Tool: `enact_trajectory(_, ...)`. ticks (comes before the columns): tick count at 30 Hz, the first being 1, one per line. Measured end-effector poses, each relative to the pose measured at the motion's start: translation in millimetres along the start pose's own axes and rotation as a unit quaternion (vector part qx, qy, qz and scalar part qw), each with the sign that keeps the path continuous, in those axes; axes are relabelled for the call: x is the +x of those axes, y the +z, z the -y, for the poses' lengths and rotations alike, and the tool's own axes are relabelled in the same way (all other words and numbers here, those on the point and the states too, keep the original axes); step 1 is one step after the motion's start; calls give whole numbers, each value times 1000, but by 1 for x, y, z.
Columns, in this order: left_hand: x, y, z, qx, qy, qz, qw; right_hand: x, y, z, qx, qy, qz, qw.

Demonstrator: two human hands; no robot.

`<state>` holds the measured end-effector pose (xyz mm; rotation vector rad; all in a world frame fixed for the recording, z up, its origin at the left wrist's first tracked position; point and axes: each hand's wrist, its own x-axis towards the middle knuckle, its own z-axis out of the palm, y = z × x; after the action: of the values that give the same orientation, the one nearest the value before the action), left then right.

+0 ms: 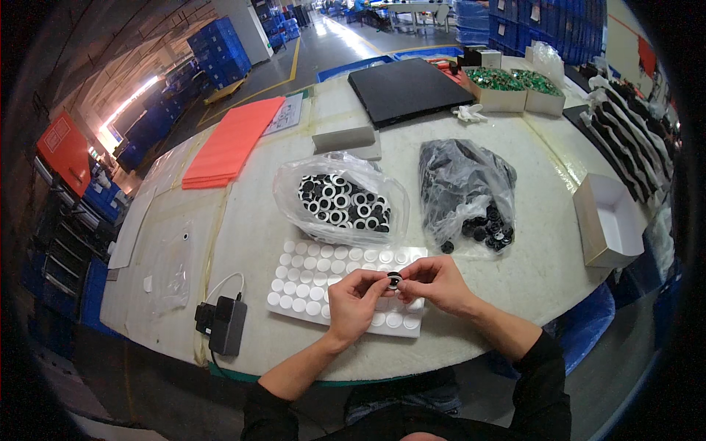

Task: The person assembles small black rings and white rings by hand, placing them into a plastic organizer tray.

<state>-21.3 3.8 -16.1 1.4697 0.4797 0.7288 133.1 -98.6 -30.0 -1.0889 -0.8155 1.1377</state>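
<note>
Between my two hands is a small round black piece with a white ring (395,278), pinched by the fingertips of both. My left hand (352,300) is closed on its left side, and my right hand (440,287) grips it from the right. Both are held over a white tray (346,325) bearing rows of round white discs (301,290); my hands hide part of the rows. Just beyond the tray, an open clear plastic bag (287,192) contains many black-and-white rings (340,200). To its right lies a dark-looking plastic bag (460,173) with black round parts (496,234) at its mouth.
A black power adapter (227,327) with a cable sits left of the tray. Farther off are orange-red sheets (232,143), a black flat panel (408,90) and boxes of green parts (494,79). An open white box (609,220) stands at the right edge of the table.
</note>
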Motion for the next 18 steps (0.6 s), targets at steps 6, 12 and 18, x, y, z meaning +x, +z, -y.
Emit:
enact_trajectory(6,5,-5,-7,-77,-61,19,995,-1,2,5,21,19,-12,1000)
enact_trajectory(12,4,-8,-4,-24,-76,84,993,-2,0,-3,-23,-19,-24,999)
enact_trajectory(18,2,-3,2,-25,-22,88,996,-6,3,-5,-61,-34,-61,996)
